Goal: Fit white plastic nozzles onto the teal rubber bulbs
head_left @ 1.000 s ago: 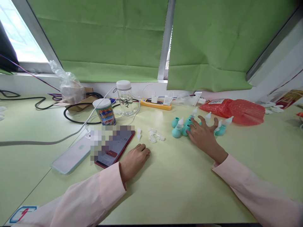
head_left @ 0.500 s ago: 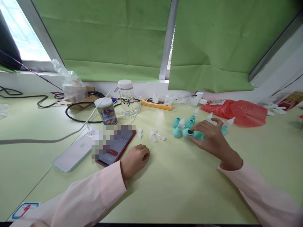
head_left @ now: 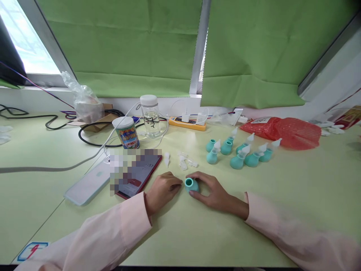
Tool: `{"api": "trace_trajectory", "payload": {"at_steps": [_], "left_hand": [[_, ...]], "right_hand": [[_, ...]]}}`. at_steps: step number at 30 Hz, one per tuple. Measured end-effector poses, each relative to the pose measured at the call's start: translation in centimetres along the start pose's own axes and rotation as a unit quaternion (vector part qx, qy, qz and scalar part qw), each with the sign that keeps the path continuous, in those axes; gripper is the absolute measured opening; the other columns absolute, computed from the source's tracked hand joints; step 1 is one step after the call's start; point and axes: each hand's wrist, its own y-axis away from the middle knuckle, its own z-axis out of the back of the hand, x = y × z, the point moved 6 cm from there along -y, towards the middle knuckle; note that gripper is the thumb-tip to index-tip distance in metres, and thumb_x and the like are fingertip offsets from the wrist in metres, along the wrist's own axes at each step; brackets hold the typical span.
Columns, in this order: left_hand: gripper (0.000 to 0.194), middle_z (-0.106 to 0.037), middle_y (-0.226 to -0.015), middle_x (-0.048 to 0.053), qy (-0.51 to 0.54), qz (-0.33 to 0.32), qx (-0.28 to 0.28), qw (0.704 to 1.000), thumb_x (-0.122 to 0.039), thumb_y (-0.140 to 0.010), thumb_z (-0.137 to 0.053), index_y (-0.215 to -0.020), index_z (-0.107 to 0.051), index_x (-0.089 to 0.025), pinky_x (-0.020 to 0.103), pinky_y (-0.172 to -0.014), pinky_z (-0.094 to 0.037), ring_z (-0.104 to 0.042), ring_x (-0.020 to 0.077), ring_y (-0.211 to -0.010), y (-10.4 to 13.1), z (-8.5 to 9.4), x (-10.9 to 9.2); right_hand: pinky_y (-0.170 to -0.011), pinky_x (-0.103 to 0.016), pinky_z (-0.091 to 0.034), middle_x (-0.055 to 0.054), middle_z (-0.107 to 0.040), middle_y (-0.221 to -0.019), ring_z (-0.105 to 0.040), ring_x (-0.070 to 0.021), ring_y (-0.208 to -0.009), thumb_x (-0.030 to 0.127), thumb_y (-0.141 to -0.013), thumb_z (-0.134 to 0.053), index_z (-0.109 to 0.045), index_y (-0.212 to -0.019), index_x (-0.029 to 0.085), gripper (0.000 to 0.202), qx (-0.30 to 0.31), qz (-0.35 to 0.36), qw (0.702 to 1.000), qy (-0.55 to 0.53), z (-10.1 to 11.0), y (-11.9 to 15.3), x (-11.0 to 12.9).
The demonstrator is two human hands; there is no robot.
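My right hand (head_left: 212,191) grips a teal rubber bulb (head_left: 190,184) with its open mouth facing left, low over the pale green table (head_left: 197,233). My left hand (head_left: 163,189) rests curled on the table just left of the bulb, fingertips close to it, holding nothing. Several small clear plastic tips (head_left: 184,162) lie just beyond the hands. Farther right stands a group of teal bulbs (head_left: 238,152), most with clear tips fitted.
A red-cased phone (head_left: 138,174) and a pale blue phone (head_left: 88,183) lie left of my left hand. Behind are a printed can (head_left: 126,132), a glass jar (head_left: 150,116), cables, an orange power strip (head_left: 186,123) and a red plastic bag (head_left: 284,131).
My right hand picked one teal bulb out of the group at the right and carried it left and nearer, next to my left hand. My left hand stayed put.
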Motion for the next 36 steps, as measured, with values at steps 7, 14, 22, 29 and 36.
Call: {"api": "trace_trajectory", "payload": {"at_steps": [7,14,22,29,36], "left_hand": [[0.015,-0.067,-0.069,0.006,0.247,0.181,-0.092,0.948,-0.026,-0.066,-0.064,-0.072,-0.067,-0.012,0.023,-0.058,-0.052,-0.061,0.0153,-0.064,0.2,1.0,1.2],[0.016,-0.066,-0.066,0.006,0.301,0.241,-0.110,0.916,-0.025,-0.059,-0.067,-0.066,-0.065,-0.011,0.024,-0.056,-0.052,-0.062,0.0169,-0.063,0.1,0.9,2.4],[0.010,-0.065,-0.069,0.005,0.201,0.194,-0.067,0.958,-0.021,-0.067,-0.059,-0.070,-0.065,-0.012,0.023,-0.061,-0.053,-0.059,0.0138,-0.063,0.2,0.5,1.5],[0.009,-0.064,-0.066,0.003,0.206,0.181,-0.107,0.956,-0.018,-0.066,-0.059,-0.068,-0.064,-0.012,0.022,-0.058,-0.053,-0.058,0.0129,-0.061,0.1,0.9,1.8],[0.012,-0.067,-0.069,0.005,0.221,0.201,-0.136,0.944,-0.020,-0.065,-0.061,-0.072,-0.067,-0.011,0.024,-0.060,-0.054,-0.061,0.0146,-0.064,0.3,1.4,2.0]], "right_hand": [[-0.070,-0.031,-0.047,-0.005,-0.055,-0.088,-0.054,-0.0178,-0.081,0.022,-0.074,-0.054,-0.049,-0.100,0.022,0.027,-0.047,0.033,0.997,0.047,0.2,0.5,0.7],[-0.067,-0.032,-0.044,-0.004,-0.056,-0.080,-0.053,-0.0185,-0.074,0.023,-0.073,-0.052,-0.048,-0.087,0.021,0.015,-0.122,-0.048,0.985,0.116,1.9,0.2,-1.3],[-0.077,-0.038,-0.043,-0.009,-0.052,-0.103,-0.051,-0.0221,-0.093,0.027,-0.075,-0.051,-0.040,-0.109,0.021,0.036,-0.175,-0.032,0.972,0.153,2.6,-0.4,-2.6],[-0.076,-0.040,-0.038,-0.012,-0.055,-0.106,-0.047,-0.0269,-0.096,0.031,-0.080,-0.046,-0.050,-0.106,0.019,0.029,-0.006,0.104,0.927,0.359,0.8,-4.5,2.0],[-0.052,-0.028,-0.037,-0.010,-0.060,-0.076,-0.057,-0.0220,-0.063,0.018,-0.072,-0.050,-0.060,-0.081,0.014,0.013,0.163,-0.033,0.876,0.454,-1.5,-8.3,0.7]]}}
